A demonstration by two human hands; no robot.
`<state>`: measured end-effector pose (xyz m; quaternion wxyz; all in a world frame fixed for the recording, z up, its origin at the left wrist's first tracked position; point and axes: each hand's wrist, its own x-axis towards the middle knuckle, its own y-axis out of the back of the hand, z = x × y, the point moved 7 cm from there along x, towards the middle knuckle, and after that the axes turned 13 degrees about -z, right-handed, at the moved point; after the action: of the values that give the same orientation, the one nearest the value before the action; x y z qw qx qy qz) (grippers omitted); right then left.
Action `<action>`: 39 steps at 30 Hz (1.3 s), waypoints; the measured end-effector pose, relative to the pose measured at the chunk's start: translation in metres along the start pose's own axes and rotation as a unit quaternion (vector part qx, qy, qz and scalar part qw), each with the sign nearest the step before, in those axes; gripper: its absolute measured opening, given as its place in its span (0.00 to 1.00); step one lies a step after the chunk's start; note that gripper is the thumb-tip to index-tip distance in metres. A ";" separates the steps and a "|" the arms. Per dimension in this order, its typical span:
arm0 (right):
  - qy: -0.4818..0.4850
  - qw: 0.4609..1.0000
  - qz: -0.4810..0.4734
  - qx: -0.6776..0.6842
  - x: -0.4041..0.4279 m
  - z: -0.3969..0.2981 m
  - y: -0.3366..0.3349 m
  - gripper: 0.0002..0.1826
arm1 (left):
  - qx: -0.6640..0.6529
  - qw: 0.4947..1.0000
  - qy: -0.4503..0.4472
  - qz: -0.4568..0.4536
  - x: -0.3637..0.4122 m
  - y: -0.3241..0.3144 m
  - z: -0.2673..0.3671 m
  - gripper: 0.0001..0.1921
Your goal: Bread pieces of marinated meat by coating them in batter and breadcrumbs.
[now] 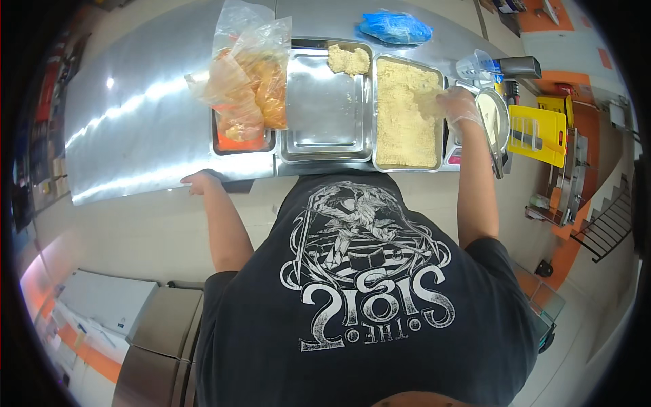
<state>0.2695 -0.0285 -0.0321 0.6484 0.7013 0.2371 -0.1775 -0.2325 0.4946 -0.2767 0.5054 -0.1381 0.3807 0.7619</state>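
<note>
My right hand (456,108), in a clear plastic glove, is over the right edge of a metal tray of yellowish crumbs (405,122); whether it holds anything is unclear. My left hand (201,181) rests at the front edge of the steel table (137,127). Between them, a larger metal tray (325,102) holds a crumb-coated piece (349,60) at its far right corner. Left of it, clear plastic bags of orange-coated food (254,91) lie over a smaller tray with red-orange contents (239,141).
A blue plastic bag (395,27) lies behind the trays. To the right are a round metal bowl of pale content (492,114) with tongs (494,155), a scale (454,156), a clear measuring cup (475,66) and a yellow board (539,135).
</note>
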 end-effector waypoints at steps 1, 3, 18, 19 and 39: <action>-0.002 1.000 -0.013 -0.013 -0.001 -0.008 0.003 0.25 | -0.001 1.000 0.008 -0.010 -0.008 0.000 0.002 0.46; -0.009 0.999 0.000 0.040 -0.004 -0.024 0.003 0.29 | -0.003 1.000 0.009 -0.019 -0.013 0.000 0.006 0.45; 0.349 0.931 -0.069 0.086 0.095 -0.262 -0.114 0.22 | 0.030 0.999 -0.012 -0.012 -0.024 0.000 0.011 0.46; 0.322 0.941 -0.086 0.055 0.102 -0.268 -0.125 0.21 | 0.049 0.998 0.012 -0.028 -0.017 0.001 0.005 0.46; 0.248 0.968 0.041 -0.001 0.140 -0.221 -0.194 0.18 | 0.060 0.998 -0.011 0.010 -0.029 -0.011 0.013 0.47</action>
<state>0.2626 0.2142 -0.2487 0.5766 0.7320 0.3618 0.0284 -0.2074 0.4869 -0.2550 0.5092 -0.0955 0.4218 0.7441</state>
